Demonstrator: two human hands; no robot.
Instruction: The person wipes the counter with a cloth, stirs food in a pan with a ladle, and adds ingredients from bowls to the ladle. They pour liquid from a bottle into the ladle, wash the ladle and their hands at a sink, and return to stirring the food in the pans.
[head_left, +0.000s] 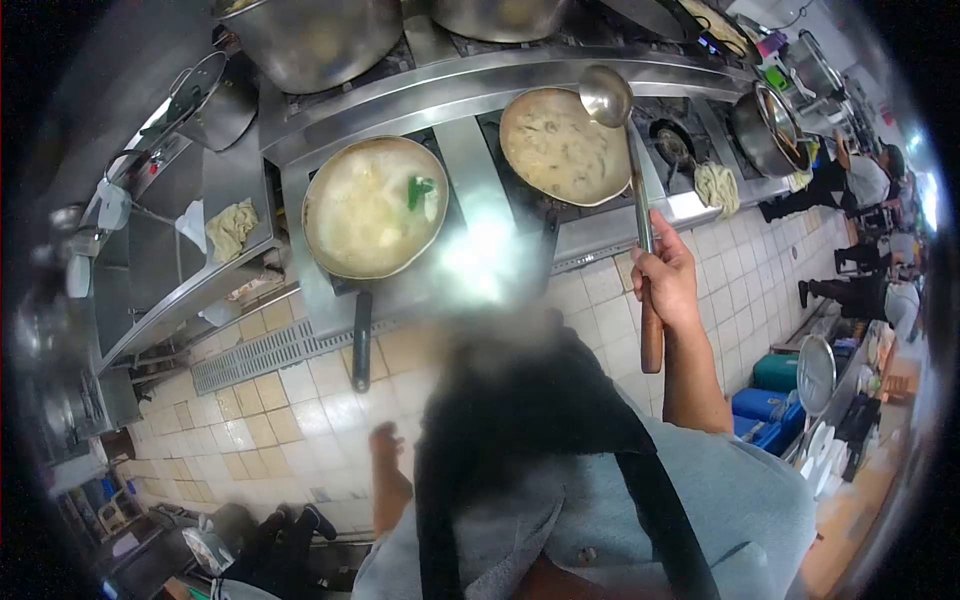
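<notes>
My right hand (665, 272) is closed round the long handle of a metal ladle (606, 96), whose bowl hangs over the rim of the right pan. That pan (565, 145) holds a creamy sauce with darker pieces. To its left, a second pan (374, 206) holds pale liquid with a green leafy piece, and steam rises near it. Its dark handle (362, 342) points toward me. Low beside my body is my left hand (386, 446), touching no pan; its fingers look curled but are small and blurred.
Large pots (315, 40) stand behind the pans. At the right are another pot (768, 130) and a cloth (716, 188); a second cloth (231, 229) lies at the left. People (868, 180) stand far right, and another person's legs (285, 540) show lower left.
</notes>
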